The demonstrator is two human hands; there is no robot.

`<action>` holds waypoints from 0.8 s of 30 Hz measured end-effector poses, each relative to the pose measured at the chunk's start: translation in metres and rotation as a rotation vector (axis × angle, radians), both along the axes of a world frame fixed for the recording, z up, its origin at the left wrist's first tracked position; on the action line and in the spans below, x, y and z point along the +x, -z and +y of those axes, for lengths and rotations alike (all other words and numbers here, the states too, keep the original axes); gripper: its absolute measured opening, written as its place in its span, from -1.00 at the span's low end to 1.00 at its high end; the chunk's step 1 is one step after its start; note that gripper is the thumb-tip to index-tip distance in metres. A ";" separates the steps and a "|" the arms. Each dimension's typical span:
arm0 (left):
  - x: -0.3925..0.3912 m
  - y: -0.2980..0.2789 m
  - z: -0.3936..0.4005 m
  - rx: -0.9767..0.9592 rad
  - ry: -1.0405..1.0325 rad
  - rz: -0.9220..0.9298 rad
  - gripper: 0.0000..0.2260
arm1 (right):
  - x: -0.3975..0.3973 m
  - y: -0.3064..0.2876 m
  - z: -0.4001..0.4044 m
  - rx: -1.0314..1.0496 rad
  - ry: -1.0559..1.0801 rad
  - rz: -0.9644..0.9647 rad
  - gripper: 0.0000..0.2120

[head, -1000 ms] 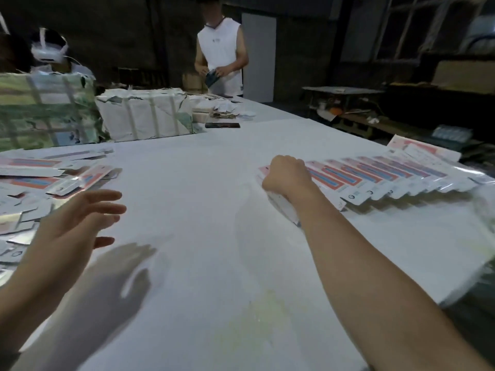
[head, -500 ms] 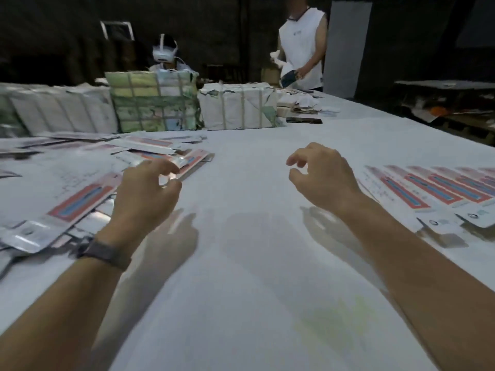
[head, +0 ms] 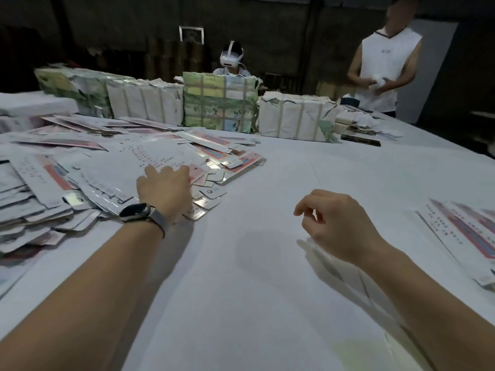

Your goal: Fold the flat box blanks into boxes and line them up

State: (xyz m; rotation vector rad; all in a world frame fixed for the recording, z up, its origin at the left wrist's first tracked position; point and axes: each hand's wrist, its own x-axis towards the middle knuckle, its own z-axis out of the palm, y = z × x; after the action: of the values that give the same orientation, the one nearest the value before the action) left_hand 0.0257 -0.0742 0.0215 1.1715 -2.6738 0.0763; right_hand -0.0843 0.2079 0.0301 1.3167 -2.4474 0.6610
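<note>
A loose heap of flat box blanks [head: 112,167], white with red and blue bands, covers the left part of the white table [head: 267,277]. My left hand [head: 164,190], with a watch on the wrist, rests palm down on the near right edge of that heap, fingers spread over a blank. My right hand [head: 334,223] hovers over bare table to the right, fingers loosely curled, holding nothing. At the right edge lies the end of a row of folded boxes [head: 466,231], overlapping one another.
Wrapped, strapped bundles of stock [head: 222,103] stand in a row along the far side. Behind them sits a person wearing a white headset [head: 231,58]. A standing person in a white sleeveless shirt [head: 385,68] is at the back right. A dark flat object [head: 360,140] lies near them.
The view has swung left, from the row of folded boxes to the heap of blanks. My left hand has reached forward onto the heap. My right hand left the row and hangs over the table.
</note>
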 end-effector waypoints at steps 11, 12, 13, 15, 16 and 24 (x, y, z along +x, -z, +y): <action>-0.002 -0.037 0.072 -0.107 0.382 0.466 -0.64 | 0.004 -0.003 -0.006 -0.345 -0.054 -0.049 -0.82; -0.003 -0.039 0.084 -0.002 0.468 0.548 -0.63 | 0.004 -0.005 -0.006 -0.418 -0.059 -0.103 -0.79; -0.004 -0.039 0.096 0.132 0.547 0.629 -0.63 | 0.005 -0.007 -0.007 -0.484 -0.065 -0.169 -0.75; -0.005 -0.035 0.118 0.455 0.654 0.742 -0.67 | 0.006 -0.010 -0.009 -0.597 -0.070 -0.297 -0.63; -0.006 -0.033 0.126 0.614 0.688 0.775 -0.70 | 0.006 -0.012 -0.009 -0.645 -0.061 -0.341 -0.58; -0.008 -0.023 0.147 1.340 0.656 0.870 -0.74 | 0.007 -0.017 -0.004 -0.967 -0.020 -0.522 -0.42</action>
State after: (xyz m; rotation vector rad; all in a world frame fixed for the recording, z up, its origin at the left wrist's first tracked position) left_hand 0.0173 0.0729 0.0440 0.2006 -1.9068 -1.9772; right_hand -0.0771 0.2034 0.0472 0.8048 -1.8983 2.0460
